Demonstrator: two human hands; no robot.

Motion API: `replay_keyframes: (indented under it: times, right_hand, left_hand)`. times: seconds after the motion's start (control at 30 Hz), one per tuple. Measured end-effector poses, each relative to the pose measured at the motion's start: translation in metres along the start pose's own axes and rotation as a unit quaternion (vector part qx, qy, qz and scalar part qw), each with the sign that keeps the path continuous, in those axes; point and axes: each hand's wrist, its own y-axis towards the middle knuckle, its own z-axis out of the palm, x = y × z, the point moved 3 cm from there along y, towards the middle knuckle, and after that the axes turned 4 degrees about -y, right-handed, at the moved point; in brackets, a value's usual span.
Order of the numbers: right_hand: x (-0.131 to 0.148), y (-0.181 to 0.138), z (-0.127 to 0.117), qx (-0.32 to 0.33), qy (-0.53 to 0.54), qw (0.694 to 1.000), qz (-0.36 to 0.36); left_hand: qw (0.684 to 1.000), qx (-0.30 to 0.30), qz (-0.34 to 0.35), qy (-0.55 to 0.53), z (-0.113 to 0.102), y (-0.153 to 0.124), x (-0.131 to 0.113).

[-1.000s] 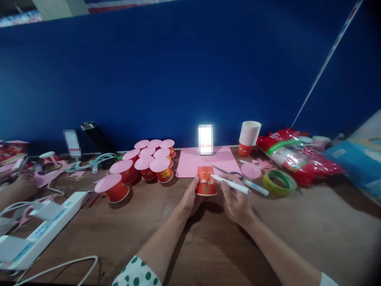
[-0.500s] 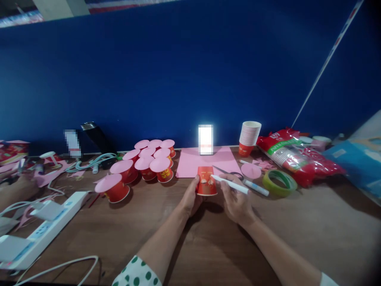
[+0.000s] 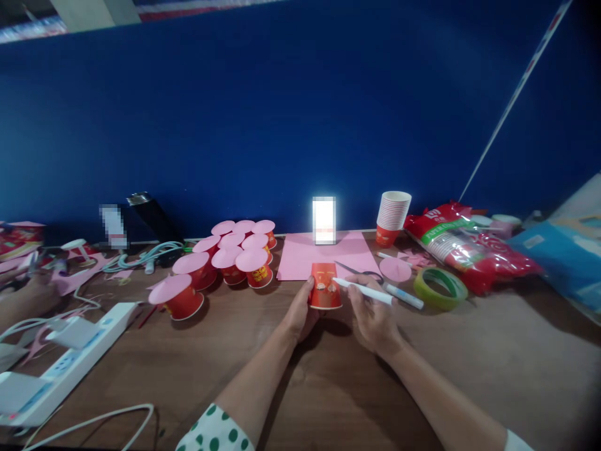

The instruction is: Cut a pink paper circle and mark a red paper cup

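My left hand [image 3: 299,314] is closed around the side of a red paper cup [image 3: 325,294], which is upside down with its white rim toward me. Pale marks show on the cup's face. A white marker pen [image 3: 369,291] is pinched in my right hand [image 3: 375,322], its tip at the cup's right side; whether it touches I cannot tell. Just behind my right hand lie scissors [image 3: 359,271], partly hidden, and a second marker [image 3: 404,295]. A pink sheet of paper [image 3: 300,257] lies beyond the cup.
Several red cups topped with pink discs [image 3: 252,260] stand left. At right are a cup stack [image 3: 393,216], a green tape roll [image 3: 440,289], a pink disc [image 3: 395,270] and a red plastic package [image 3: 462,247]. A power strip [image 3: 77,360] and another person's hand [image 3: 32,297] are far left.
The marker tip and the cup have shifted very slightly against each other. Both hands keep their holds, and the other things stay in place.
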Motion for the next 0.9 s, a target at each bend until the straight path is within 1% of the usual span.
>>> replay_keyframes:
  times: [0.1,0.37,0.53,0.9]
  right_hand:
    - [-0.0008,0.0,0.0002,0.002,-0.002,1.0,-0.001]
    - [-0.0024,-0.0008,0.0006,-0.004,0.001,1.0,0.002]
    - [-0.0013,-0.0009,0.0005,0.001,-0.007,1.0,-0.004]
    - [-0.0018,-0.002,0.0031,0.01,-0.007,1.0,0.007]
  left_hand:
    - [1.0,0.004,0.001,-0.006,0.0,0.0002,0.0]
    - [1.0,-0.009,-0.005,-0.014,0.0004,0.0001,-0.0004]
    - [1.0,-0.007,0.0,-0.023,0.0008,-0.0001,-0.0007]
    - [1.0,-0.008,-0.002,-0.027,-0.0006,0.0006,-0.0006]
